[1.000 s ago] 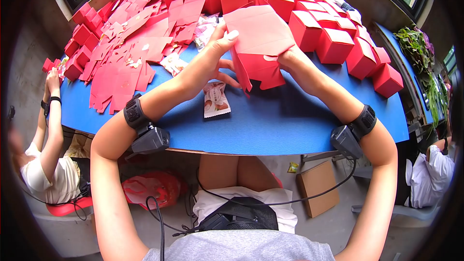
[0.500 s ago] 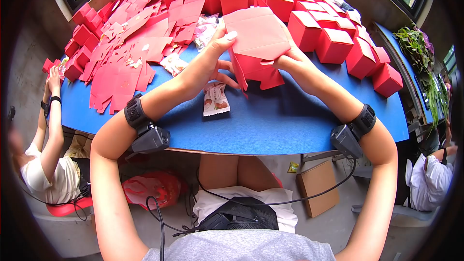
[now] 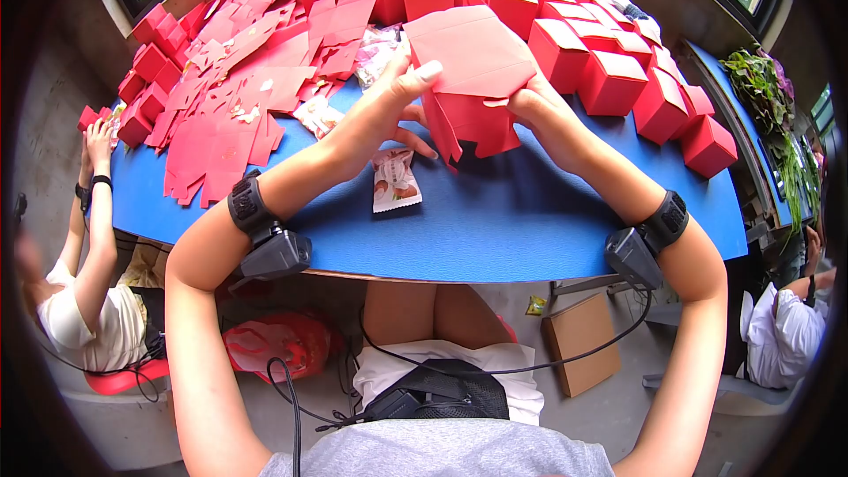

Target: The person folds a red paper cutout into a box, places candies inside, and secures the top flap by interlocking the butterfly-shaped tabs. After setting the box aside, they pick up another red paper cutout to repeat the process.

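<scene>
Here at upper centre, just above the blue table (image 3: 495, 238), is the partly folded red card box (image 3: 468, 53), held up between two bare hands. The left hand (image 3: 397, 93) has its left side, thumb near the edge and the other fingers spread lower down; the right hand (image 3: 545, 119) grips the right side, thumb by a small flap. A broad panel faces up, and loose flaps hang below it.

Just below the left hand, a pink-and-white wrapped packet (image 3: 396, 181) lies flat on the table. More wrapped packets (image 3: 318, 116) sit up and to the left, beside the big heap of flat red card pieces (image 3: 225, 79) filling the upper left. Over at upper right, it's rows of red cube-shaped boxes (image 3: 611, 82), packed close, with a smaller cluster of red boxes (image 3: 152, 93) at the left end of the table.

At the far left, another person's hands (image 3: 97, 143) are up by the table edge, and down at lower right a brown cardboard box (image 3: 580, 344) rests on the floor.
</scene>
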Available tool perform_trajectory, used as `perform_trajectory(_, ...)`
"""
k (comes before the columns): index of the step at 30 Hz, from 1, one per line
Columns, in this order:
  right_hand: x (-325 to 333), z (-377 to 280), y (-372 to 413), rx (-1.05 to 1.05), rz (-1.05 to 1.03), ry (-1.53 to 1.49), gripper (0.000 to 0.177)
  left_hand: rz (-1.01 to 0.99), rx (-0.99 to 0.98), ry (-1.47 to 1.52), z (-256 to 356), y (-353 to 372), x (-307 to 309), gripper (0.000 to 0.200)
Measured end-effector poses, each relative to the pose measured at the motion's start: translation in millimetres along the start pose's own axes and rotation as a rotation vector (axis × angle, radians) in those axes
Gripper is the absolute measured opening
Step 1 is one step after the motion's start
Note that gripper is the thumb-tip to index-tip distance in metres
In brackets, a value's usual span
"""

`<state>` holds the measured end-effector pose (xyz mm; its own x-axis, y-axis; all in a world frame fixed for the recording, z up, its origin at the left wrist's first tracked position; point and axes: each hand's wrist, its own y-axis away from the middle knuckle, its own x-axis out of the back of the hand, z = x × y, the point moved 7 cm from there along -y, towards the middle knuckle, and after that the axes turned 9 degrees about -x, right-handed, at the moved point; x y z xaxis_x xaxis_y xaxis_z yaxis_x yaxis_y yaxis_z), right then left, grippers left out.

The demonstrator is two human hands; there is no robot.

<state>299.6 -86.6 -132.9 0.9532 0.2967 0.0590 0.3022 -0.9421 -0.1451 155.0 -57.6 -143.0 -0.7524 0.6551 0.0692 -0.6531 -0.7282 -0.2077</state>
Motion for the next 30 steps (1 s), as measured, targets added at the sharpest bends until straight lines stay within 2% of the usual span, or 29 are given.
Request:
perform_trajectory(4,2,1,2,0.012,0.0,-0.007,0.076,0.018,-0.046,-0.02,3,0,-1,0.084)
perform_trajectory(5,1,-1,1,-0.008,-0.052,0.007,0.077,0.018,-0.046,-0.02,3,1,0,0.084)
perform_trajectory(7,-2,-2,1,-0.028,-0.105,0.022,0.081,-0.097,-0.039,-0.08,1,4,-4,0.093)
perform_trajectory(8,-2,-1,1,-0.05,-0.102,0.009,0.082,-0.089,-0.246,-0.182,7,2,-3,0.1)
perform_trajectory(13,-4,0,2,-0.033,-0.122,-0.063,0.083,-0.035,-0.225,-0.172,9,0,-4,0.101)
perform_trajectory(15,0,-1,2,0.05,0.002,0.064,0.069,-0.012,-0.184,-0.15,3,-2,0,0.1)
perform_trajectory(16,0,0,2,0.05,0.001,0.064,0.069,-0.011,-0.184,-0.15,2,-2,0,0.1)
perform_trajectory(19,1,-3,1,0.064,-0.018,0.077,0.072,-0.005,-0.231,-0.177,5,-1,0,0.098)
perform_trajectory(21,1,-3,0,0.022,-0.056,0.161,0.09,0.01,-0.197,-0.165,9,2,-1,0.096)
perform_trajectory(22,0,-3,-1,0.023,-0.056,0.161,0.09,0.011,-0.197,-0.165,14,4,-3,0.096)
perform_trajectory(24,-4,-2,-2,0.054,-0.101,0.068,0.095,0.039,-0.112,0.043,18,7,-8,0.095)
perform_trajectory(25,-3,0,-2,0.054,-0.101,0.068,0.095,0.039,-0.112,0.043,17,7,-7,0.095)
perform_trajectory(27,-1,-1,-4,0.118,-0.062,0.219,0.099,-0.007,-0.158,-0.078,16,4,-6,0.092)
perform_trajectory(30,-4,-4,-1,0.169,-0.068,0.273,0.101,-0.054,-0.199,-0.225,11,3,-4,0.09)
